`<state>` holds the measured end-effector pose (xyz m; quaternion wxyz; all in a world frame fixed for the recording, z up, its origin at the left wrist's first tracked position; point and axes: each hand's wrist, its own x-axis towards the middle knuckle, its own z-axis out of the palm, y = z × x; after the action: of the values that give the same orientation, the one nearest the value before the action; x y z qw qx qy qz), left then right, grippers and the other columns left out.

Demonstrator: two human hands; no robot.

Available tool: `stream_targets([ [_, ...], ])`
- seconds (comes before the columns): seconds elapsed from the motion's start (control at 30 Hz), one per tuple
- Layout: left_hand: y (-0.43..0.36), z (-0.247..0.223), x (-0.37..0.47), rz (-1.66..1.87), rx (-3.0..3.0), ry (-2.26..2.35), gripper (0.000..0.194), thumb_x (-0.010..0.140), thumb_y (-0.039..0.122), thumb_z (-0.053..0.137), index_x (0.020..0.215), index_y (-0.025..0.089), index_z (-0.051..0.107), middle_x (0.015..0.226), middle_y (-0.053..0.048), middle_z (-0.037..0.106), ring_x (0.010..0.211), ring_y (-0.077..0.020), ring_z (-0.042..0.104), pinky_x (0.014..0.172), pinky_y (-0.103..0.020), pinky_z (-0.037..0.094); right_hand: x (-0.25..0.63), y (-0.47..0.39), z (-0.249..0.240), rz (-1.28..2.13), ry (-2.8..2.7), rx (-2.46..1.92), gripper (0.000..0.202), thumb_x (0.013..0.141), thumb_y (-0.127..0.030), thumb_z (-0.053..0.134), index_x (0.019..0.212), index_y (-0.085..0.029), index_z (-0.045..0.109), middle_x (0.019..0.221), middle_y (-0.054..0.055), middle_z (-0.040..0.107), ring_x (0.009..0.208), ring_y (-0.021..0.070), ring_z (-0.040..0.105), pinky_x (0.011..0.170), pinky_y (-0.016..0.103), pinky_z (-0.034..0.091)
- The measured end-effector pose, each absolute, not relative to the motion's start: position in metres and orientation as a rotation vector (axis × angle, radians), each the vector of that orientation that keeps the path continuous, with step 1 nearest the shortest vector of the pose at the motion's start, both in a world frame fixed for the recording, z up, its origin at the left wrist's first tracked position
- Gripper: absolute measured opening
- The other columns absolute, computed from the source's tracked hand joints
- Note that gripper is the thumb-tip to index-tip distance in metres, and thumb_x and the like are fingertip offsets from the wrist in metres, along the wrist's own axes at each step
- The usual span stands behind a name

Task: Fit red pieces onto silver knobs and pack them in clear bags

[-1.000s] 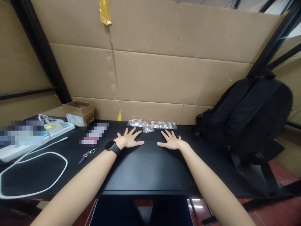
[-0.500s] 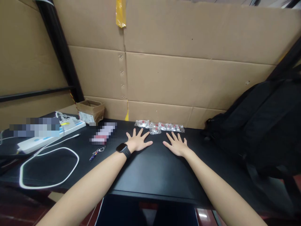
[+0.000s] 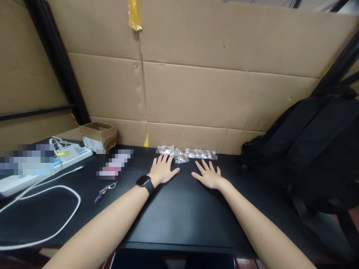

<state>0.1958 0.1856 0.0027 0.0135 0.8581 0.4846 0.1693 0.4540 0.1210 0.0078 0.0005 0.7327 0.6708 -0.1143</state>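
My left hand (image 3: 162,170) lies palm down on the black table (image 3: 179,220), fingers stretched out and nothing held. Its fingertips reach the left end of a row of small clear plastic packets (image 3: 196,153) with red bits inside. A black watch (image 3: 145,182) is on the left wrist. To the right, my right hand (image 3: 207,175) also rests palm down with spread fingers, holding nothing, just in front of the packets' right part. The two thumbs point toward each other with a gap between them.
Cardboard panels (image 3: 185,93) rise behind the table. On the left are a small open carton (image 3: 101,136), a white power strip (image 3: 17,181), a white cable (image 3: 77,209), a blurred-out flat item (image 3: 116,164) and a keychain (image 3: 105,192). A black backpack (image 3: 305,149) stands at the right.
The view has shifted, so the things on the left sit further left and lower. The fingers of my left hand are closer together and nearer the packets. My right hand has barely changed.
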Motion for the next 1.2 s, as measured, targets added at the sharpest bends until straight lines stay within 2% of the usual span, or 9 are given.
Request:
stream_targets([
  [0.2,0.192,0.003,0.202,0.470,2.751,1.246,0.063,0.099,0.059,0.033,0.158,0.038,0.024,0.167,-0.003,0.022,0.153,-0.0344,0.017,0.118,-0.059,0.019,0.451,0.119,0.012,-0.384,2.110,2.312,0.089,0.085,-0.087,0.022,0.160,-0.040,0.009,0.170,0.002,-0.003,0.154,0.0418,-0.007,0.116,0.072,-0.001],
  [0.33,0.194,0.001,0.202,0.403,2.753,1.214,0.062,0.100,0.059,0.030,0.158,0.037,0.027,0.167,-0.003,0.024,0.153,-0.0336,0.017,0.118,-0.061,0.018,0.452,0.118,0.017,-0.439,2.120,2.309,0.086,0.087,-0.084,0.029,0.159,-0.041,0.014,0.170,0.004,0.000,0.154,0.0405,-0.004,0.115,0.072,0.000],
  [0.5,0.189,0.007,0.198,0.408,2.783,1.193,0.055,0.099,0.052,0.036,0.149,0.031,0.044,0.159,-0.007,0.040,0.148,-0.0355,0.032,0.115,-0.061,0.025,0.463,0.114,0.028,-0.487,2.193,2.254,0.076,0.089,-0.076,0.043,0.157,-0.044,0.024,0.170,0.003,0.008,0.155,0.0377,0.003,0.117,0.068,0.006],
  [0.63,0.178,0.026,0.189,0.523,2.870,1.165,0.036,0.091,0.047,0.054,0.115,0.023,0.066,0.125,-0.010,0.068,0.121,-0.0315,0.058,0.105,-0.047,0.039,0.469,0.112,0.035,-0.497,2.238,2.242,0.071,0.089,-0.069,0.051,0.153,-0.042,0.036,0.168,0.004,0.018,0.155,0.0377,0.011,0.117,0.068,0.013],
  [0.7,0.175,0.032,0.188,0.600,2.888,1.144,0.036,0.087,0.047,0.060,0.114,0.022,0.064,0.121,-0.010,0.068,0.116,-0.0298,0.061,0.101,-0.043,0.042,0.470,0.112,0.037,-0.485,2.256,2.240,0.070,0.089,-0.067,0.053,0.152,-0.041,0.039,0.168,0.006,0.021,0.154,0.0383,0.014,0.115,0.069,0.015],
  [0.8,0.176,0.032,0.191,0.645,2.899,1.013,0.049,0.090,0.046,0.060,0.133,0.024,0.054,0.142,-0.009,0.058,0.129,-0.0266,0.054,0.105,-0.038,0.040,0.470,0.113,0.037,-0.462,2.285,2.232,0.069,0.090,-0.065,0.054,0.152,-0.037,0.041,0.167,0.008,0.024,0.153,0.0389,0.018,0.114,0.069,0.019],
  [0.87,0.178,0.027,0.194,0.619,2.905,0.971,0.047,0.095,0.044,0.054,0.138,0.027,0.051,0.146,-0.006,0.055,0.133,-0.0245,0.051,0.107,-0.038,0.037,0.470,0.113,0.036,-0.450,2.306,2.231,0.070,0.090,-0.063,0.055,0.152,-0.035,0.041,0.166,0.010,0.025,0.152,0.0390,0.020,0.114,0.068,0.021],
  [1.07,0.179,0.020,0.196,0.596,2.942,1.105,0.037,0.100,0.048,0.046,0.127,0.027,0.061,0.123,-0.007,0.071,0.113,-0.0263,0.064,0.096,-0.039,0.040,0.473,0.116,0.030,-0.412,2.435,2.208,0.071,0.089,-0.056,0.060,0.152,-0.028,0.042,0.161,0.013,0.036,0.149,0.0372,0.029,0.115,0.063,0.027],
  [1.2,0.178,0.023,0.194,0.630,2.936,1.130,0.039,0.103,0.050,0.039,0.121,0.025,0.064,0.114,-0.007,0.074,0.104,-0.0256,0.068,0.088,-0.036,0.043,0.470,0.115,0.031,-0.419,2.698,2.133,0.058,0.088,-0.044,0.066,0.141,-0.022,0.056,0.148,0.014,0.053,0.137,0.0323,0.048,0.114,0.052,0.037],
])
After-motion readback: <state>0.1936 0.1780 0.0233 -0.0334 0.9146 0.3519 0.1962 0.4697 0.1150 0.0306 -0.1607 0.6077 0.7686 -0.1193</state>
